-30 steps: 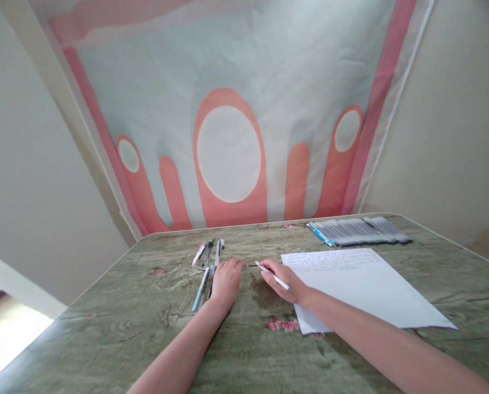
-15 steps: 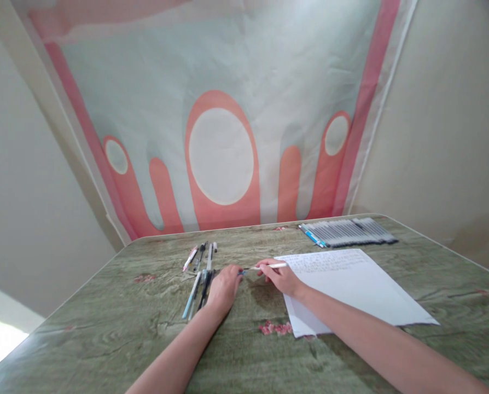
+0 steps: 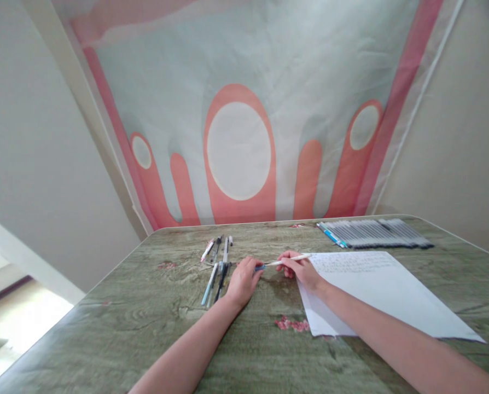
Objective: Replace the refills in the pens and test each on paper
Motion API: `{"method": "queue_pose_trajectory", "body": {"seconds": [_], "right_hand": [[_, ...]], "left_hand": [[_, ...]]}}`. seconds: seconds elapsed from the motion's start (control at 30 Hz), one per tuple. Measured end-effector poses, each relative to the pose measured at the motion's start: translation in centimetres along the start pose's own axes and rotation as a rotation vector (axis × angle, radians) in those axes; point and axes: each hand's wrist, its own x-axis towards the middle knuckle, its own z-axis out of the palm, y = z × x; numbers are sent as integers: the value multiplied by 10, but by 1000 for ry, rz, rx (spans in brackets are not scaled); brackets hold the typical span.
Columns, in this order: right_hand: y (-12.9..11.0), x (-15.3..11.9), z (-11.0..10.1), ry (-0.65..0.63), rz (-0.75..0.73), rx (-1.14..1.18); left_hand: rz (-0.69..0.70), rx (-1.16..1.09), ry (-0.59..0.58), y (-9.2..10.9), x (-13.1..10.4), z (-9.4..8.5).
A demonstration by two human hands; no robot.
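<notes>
Between the fingers of my right hand (image 3: 300, 269) is a slim white pen (image 3: 300, 257), its tip pointing left. My left hand (image 3: 244, 280) is closed, pinching a small blue pen cap (image 3: 260, 267) at its fingertips. Cap and pen tip meet or nearly meet; I cannot tell how far one sits inside the other. Under my right forearm lies a white sheet of paper (image 3: 376, 301) with rows of handwriting along its top. Left of my left hand, several loose pens (image 3: 209, 284) lie on the wood-patterned table (image 3: 146, 328), some black, one light blue.
At the back right lies a row of clear pens (image 3: 376, 234) side by side, with a blue pen (image 3: 331, 235) at its left end. A pink and white pen (image 3: 207, 250) is at the back left. A wall covering (image 3: 240, 153) with orange shapes rises behind the table.
The view has turned left, so everything sits farther right. The blue cap shows more clearly at my left fingertips, and the white pen is tilted slightly more.
</notes>
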Motion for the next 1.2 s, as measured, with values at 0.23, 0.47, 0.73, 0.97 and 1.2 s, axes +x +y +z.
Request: {"method": "queue_pose_trajectory", "body": {"seconds": [0.23, 0.47, 0.73, 0.97, 1.2], "right_hand": [[-3, -3, 2, -67, -7, -105], [-1, -4, 3, -102, -26, -124], [-2, -6, 7, -115, -46, -145], [-3, -5, 1, 7, 67, 72], [-8, -3, 0, 59, 22, -8]], "left_hand": [[45, -157, -12, 7, 0, -4], [46, -293, -16, 14, 2, -3], [-58, -315, -35, 15, 2, 2], [-87, -247, -51, 13, 0, 7], [-83, -265, -17, 12, 0, 7]]}}
